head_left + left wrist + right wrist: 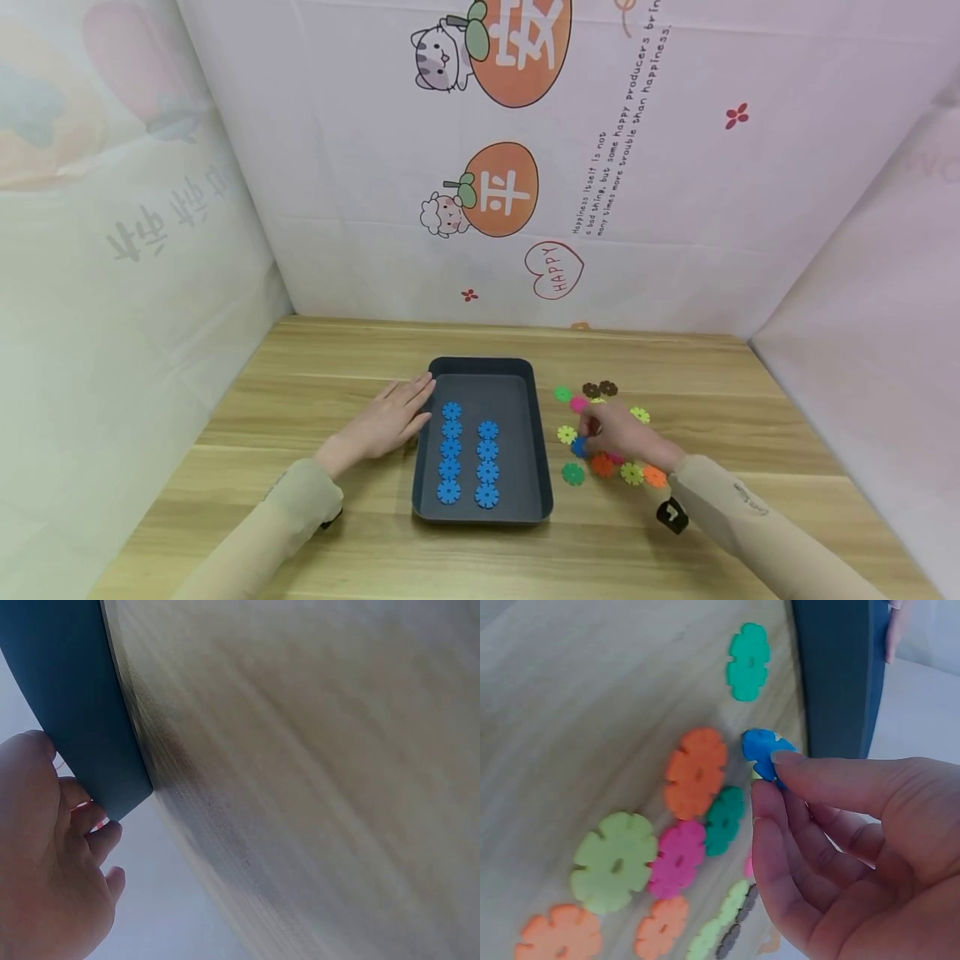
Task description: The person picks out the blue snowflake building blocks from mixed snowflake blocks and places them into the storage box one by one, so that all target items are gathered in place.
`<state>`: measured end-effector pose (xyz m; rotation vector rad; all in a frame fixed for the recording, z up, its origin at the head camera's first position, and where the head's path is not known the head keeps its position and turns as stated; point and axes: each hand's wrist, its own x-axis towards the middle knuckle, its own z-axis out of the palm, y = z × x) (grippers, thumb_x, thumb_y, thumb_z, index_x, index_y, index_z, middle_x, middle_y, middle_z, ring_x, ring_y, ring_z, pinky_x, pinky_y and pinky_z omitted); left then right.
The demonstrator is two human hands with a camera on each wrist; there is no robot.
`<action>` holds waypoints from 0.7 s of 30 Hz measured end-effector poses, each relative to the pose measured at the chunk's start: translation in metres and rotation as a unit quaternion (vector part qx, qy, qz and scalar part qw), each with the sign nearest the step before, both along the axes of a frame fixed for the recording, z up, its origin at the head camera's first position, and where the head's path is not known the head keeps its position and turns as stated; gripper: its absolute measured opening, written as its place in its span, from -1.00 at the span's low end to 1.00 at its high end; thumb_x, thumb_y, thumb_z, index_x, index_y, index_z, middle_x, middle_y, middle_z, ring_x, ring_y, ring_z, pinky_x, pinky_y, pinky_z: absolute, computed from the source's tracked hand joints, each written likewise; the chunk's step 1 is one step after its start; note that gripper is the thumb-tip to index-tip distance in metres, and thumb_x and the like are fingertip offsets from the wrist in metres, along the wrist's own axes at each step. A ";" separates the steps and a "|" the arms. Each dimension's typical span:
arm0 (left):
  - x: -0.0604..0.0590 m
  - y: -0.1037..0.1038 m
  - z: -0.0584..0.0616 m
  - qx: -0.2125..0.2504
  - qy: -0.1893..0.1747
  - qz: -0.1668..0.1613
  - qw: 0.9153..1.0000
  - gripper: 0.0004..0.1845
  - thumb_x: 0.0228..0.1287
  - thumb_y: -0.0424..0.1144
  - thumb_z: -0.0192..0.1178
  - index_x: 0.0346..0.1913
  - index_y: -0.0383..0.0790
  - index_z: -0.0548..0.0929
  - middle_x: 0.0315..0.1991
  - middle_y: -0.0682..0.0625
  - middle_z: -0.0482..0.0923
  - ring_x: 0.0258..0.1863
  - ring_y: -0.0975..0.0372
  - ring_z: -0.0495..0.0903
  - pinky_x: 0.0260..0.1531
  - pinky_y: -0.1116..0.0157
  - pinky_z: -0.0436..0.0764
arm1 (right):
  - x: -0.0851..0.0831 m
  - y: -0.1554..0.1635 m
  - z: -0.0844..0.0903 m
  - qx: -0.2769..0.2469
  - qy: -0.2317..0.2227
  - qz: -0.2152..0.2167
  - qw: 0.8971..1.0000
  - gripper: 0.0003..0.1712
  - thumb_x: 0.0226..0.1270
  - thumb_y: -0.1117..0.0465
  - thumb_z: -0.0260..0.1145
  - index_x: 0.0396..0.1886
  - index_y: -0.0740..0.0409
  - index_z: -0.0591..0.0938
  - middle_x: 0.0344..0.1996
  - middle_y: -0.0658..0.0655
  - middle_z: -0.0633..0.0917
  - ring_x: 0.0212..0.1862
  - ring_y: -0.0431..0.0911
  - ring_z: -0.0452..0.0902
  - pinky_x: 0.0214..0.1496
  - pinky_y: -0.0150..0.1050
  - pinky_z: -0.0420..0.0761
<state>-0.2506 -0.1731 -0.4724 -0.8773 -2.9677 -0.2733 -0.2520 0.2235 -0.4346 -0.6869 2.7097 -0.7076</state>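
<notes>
A dark grey tray stands on the table, with two columns of blue flower-shaped discs lying in it. My left hand rests on the tray's left rim, its fingers fairly straight across the edge. Right of the tray, my right hand pinches a blue flower-shaped disc between thumb and fingertips, low over the scattered pieces. Close by the hand lie an orange disc, a pink disc and green discs. The hand hides some pieces in the head view.
Two brown discs and a bright green disc lie at the back of the loose pieces. The wooden table meets a printed cloth wall behind and white side walls.
</notes>
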 end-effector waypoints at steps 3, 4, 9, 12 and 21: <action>0.000 0.001 0.001 -0.004 -0.001 0.001 1.000 -0.35 0.60 0.01 -0.15 0.56 -0.26 0.10 0.60 -0.14 0.03 0.56 -0.01 0.14 0.53 -0.13 0.11 | -0.002 0.000 0.006 -0.003 0.014 0.010 1.000 -0.85 0.16 0.44 0.41 -0.42 0.21 0.59 -0.44 0.06 0.68 -0.35 -0.22 0.54 -0.32 -0.37 0.57; 0.000 0.001 0.001 -0.004 -0.002 0.000 1.000 -0.35 0.60 0.01 -0.14 0.56 -0.26 0.11 0.60 -0.14 0.03 0.56 -0.01 0.14 0.53 -0.13 0.11 | -0.003 -0.001 0.009 -0.004 0.017 0.013 1.000 -0.86 0.18 0.43 0.40 -0.41 0.20 0.58 -0.43 0.05 0.67 -0.35 -0.22 0.54 -0.33 -0.37 0.56; 0.001 0.001 0.002 -0.002 -0.004 -0.002 1.000 -0.35 0.59 -0.02 -0.11 0.56 -0.28 0.11 0.59 -0.16 0.04 0.55 -0.04 0.16 0.52 -0.14 0.12 | -0.011 -0.007 0.023 -0.014 0.040 0.019 0.999 -0.86 0.24 0.41 0.36 -0.42 0.18 0.57 -0.43 0.06 0.67 -0.35 -0.22 0.53 -0.33 -0.37 0.52; 0.001 0.002 0.003 -0.001 -0.005 -0.002 1.000 -0.35 0.59 -0.01 -0.12 0.56 -0.27 0.10 0.59 -0.16 0.04 0.55 -0.04 0.16 0.52 -0.14 0.11 | -0.016 -0.014 0.030 -0.028 0.037 0.019 0.999 -0.90 0.27 0.40 0.34 -0.40 0.21 0.58 -0.42 0.09 0.68 -0.35 -0.20 0.54 -0.32 -0.35 0.54; 0.000 0.000 0.000 -0.010 -0.001 0.000 1.000 -0.35 0.60 0.02 -0.15 0.57 -0.24 0.08 0.60 -0.14 0.03 0.56 -0.01 0.14 0.54 -0.12 0.11 | -0.032 -0.050 0.036 -0.033 0.030 0.010 0.999 -0.96 0.29 0.33 0.34 -0.35 0.16 0.61 -0.34 0.09 0.70 -0.34 -0.15 0.53 -0.29 -0.30 0.52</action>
